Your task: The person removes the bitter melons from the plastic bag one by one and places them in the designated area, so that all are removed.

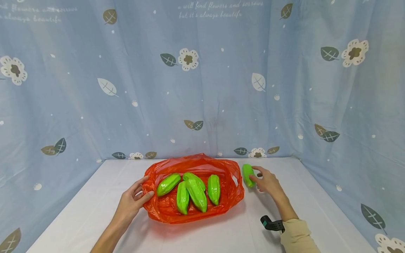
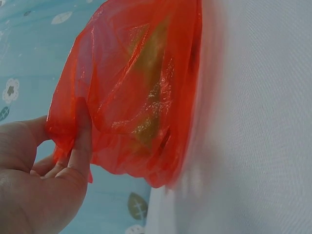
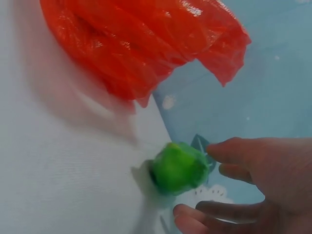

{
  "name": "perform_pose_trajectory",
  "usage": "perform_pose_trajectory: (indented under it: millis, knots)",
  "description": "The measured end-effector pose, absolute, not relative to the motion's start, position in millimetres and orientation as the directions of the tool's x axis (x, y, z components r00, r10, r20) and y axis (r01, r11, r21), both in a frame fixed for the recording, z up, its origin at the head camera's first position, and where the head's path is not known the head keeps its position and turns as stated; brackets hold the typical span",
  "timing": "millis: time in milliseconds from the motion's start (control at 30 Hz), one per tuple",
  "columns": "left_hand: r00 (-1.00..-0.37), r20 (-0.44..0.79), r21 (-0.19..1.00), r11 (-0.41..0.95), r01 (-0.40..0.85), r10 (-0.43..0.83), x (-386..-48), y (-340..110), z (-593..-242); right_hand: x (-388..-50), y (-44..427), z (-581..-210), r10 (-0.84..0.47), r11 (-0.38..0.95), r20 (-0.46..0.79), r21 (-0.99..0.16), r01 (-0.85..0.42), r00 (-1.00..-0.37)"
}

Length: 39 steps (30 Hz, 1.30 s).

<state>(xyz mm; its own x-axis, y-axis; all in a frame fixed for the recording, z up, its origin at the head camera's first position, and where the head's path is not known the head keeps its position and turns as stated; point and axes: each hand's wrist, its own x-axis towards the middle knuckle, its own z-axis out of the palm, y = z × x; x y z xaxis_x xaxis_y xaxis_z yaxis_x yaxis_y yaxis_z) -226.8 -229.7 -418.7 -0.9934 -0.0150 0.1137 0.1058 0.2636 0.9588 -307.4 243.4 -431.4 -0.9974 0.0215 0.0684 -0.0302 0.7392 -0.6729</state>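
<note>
A red translucent plastic bag (image 1: 171, 218) lies on the white table with its mouth spread, and several glossy green ridged gourds (image 1: 196, 194) lie inside. My left hand (image 1: 134, 198) pinches the bag's left rim between thumb and fingers. The left wrist view shows the bag's film (image 2: 122, 92) held up by that hand (image 2: 53, 180), with a gourd dimly visible through it. Right of the bag is another green gourd (image 1: 248, 175) on the table. My right hand (image 1: 267, 181) reaches around it, thumb and fingers spread; the right wrist view shows a gap between fingers and gourd (image 3: 179, 168).
A blue curtain (image 1: 202, 88) with leaf and flower prints surrounds the white table (image 1: 316, 211) at the back and both sides. A black strap device (image 1: 272, 224) sits on my right wrist beside a beige sleeve (image 1: 299, 235).
</note>
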Motion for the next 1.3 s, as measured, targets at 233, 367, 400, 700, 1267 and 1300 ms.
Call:
perform_pose_trajectory:
  millis: [233,367,400,700,1267,1300]
  knots:
    - [-0.993,0.119,0.962,0.248,0.113,-0.007,-226.2,-229.3,-418.2,-304.8,242.9,-424.7,0.023,0.749,0.084,-0.661,-0.039,-0.996]
    - [-0.993,0.115,0.965,0.240,0.109,-0.009,-225.2,-228.8,-416.0,-303.9,242.2,-420.4,0.020,0.760,0.089,-0.648,-0.043,-0.996]
    - [-0.993,0.115,0.964,0.241,0.109,-0.010,-224.9,-228.6,-415.5,-303.6,242.0,-419.0,0.022,0.763,0.088,-0.645,-0.040,-0.996]
    - [-0.994,0.106,0.960,0.261,0.097,-0.019,-225.4,-229.1,-417.2,-298.7,240.2,-407.8,0.011,0.776,0.126,-0.626,-0.071,-0.992]
    - [-0.994,0.103,0.954,0.288,0.090,-0.032,-225.2,-228.7,-417.2,-280.9,218.8,-377.1,0.013,0.840,0.174,-0.536,-0.084,-0.985]
    - [-0.994,0.101,0.953,0.290,0.088,-0.031,-225.1,-228.8,-417.4,-279.5,217.7,-375.7,0.009,0.839,0.182,-0.536,-0.092,-0.983]
